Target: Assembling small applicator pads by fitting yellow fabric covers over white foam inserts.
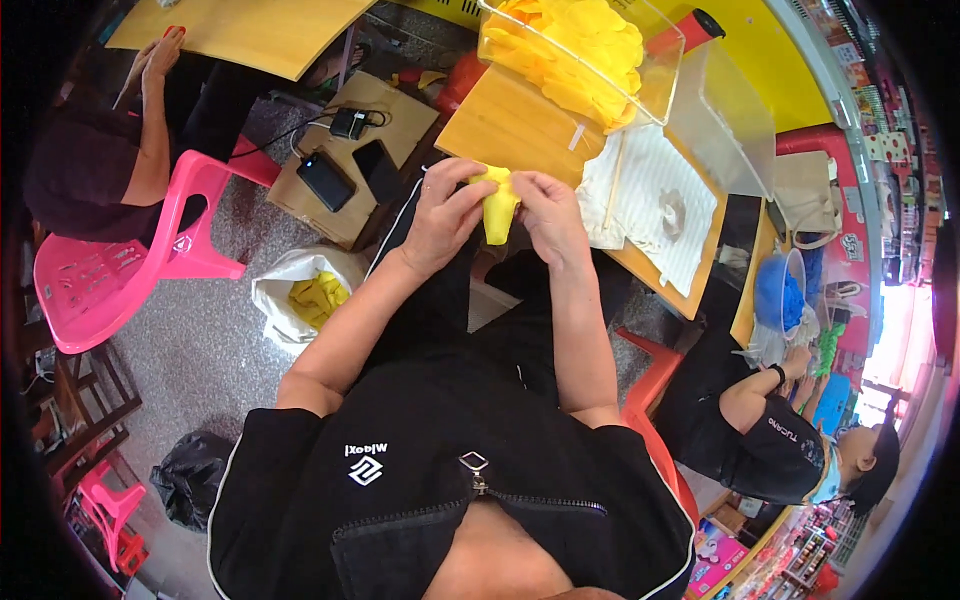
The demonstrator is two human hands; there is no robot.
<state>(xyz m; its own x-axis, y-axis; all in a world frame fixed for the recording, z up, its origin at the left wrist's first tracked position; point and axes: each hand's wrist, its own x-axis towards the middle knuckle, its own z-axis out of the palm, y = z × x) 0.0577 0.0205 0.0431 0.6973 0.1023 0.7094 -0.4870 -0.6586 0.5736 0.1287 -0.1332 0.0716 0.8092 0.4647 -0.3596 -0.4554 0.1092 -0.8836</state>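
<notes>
A small, thin yellow piece (498, 212), cloth-like and folded over at its top, hangs down between my two hands. My left hand (447, 210) pinches its left edge between thumb and fingers. From the other side, my right hand (546, 208) grips the upper right edge with its fingers closed. Just beyond them is a wooden tabletop (505, 115), with a clear bin (655, 105) full of yellow petal-like pieces (570, 55). To the right of my hands lie a white ribbed cloth (672, 215) with a wet-looking patch and a thin stick (616, 180).
A white sack (275, 290) of yellow pieces stands on the floor at left. Near it, a cardboard box (290, 190) carries two phone-like black devices. One person sits on a pink chair (90, 290) at left; another person (770, 440) works at right beside a blue bowl (770, 290).
</notes>
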